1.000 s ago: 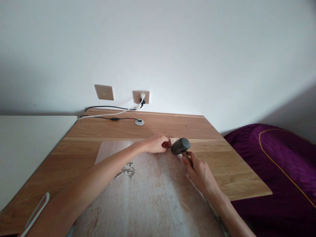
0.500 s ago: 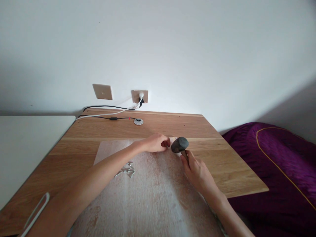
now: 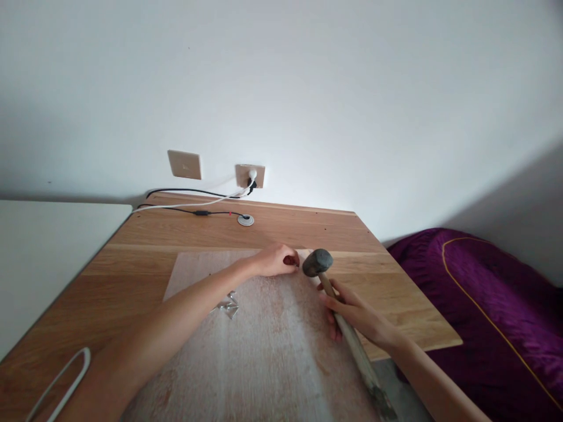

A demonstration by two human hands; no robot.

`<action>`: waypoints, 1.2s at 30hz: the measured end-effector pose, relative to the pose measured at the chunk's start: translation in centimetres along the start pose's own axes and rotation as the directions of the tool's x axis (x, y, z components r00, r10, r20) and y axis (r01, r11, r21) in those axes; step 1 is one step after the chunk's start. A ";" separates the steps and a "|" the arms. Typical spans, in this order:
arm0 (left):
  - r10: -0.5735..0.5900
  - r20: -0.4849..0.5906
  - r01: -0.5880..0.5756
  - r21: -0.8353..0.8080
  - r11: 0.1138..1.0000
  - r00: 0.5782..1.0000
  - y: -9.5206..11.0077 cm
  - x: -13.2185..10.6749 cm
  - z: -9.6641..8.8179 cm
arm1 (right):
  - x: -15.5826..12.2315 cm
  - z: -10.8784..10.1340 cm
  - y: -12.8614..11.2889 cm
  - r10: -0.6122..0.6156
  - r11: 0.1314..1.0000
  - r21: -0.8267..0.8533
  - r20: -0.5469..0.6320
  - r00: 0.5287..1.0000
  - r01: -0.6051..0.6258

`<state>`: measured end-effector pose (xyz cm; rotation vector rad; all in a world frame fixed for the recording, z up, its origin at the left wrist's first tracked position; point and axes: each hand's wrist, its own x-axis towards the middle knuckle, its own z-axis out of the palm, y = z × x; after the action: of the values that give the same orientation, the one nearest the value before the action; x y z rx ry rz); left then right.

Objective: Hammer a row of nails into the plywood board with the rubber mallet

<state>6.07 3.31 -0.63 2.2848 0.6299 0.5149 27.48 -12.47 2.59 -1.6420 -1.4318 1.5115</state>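
The right hand (image 3: 352,313) is clamped around the wooden handle of a dark rubber-headed mallet (image 3: 317,262), whose head points to eleven o'clock. At ten o'clock, the left hand (image 3: 276,261) lies curled on a pale whitewashed wooden board (image 3: 264,351), and whether it pinches anything is hidden. Small silver metal pieces (image 3: 227,305) lie at its seven o'clock. The board rests on a light oak worktop (image 3: 396,293).

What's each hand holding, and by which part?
The right hand grips the mallet by its wooden handle, mid-shaft; the left hand's hold can't be told.
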 end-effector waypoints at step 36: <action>-0.057 -0.090 0.065 0.087 0.994 0.994 -3.2 -2.3 -4.3 | 5.3 3.6 -1.9 -0.306 0.741 -0.667 -0.235 0.923 0.077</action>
<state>1.10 6.28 -0.38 2.3295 0.7779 0.5699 22.66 -8.12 1.08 -1.9209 -1.9801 0.5767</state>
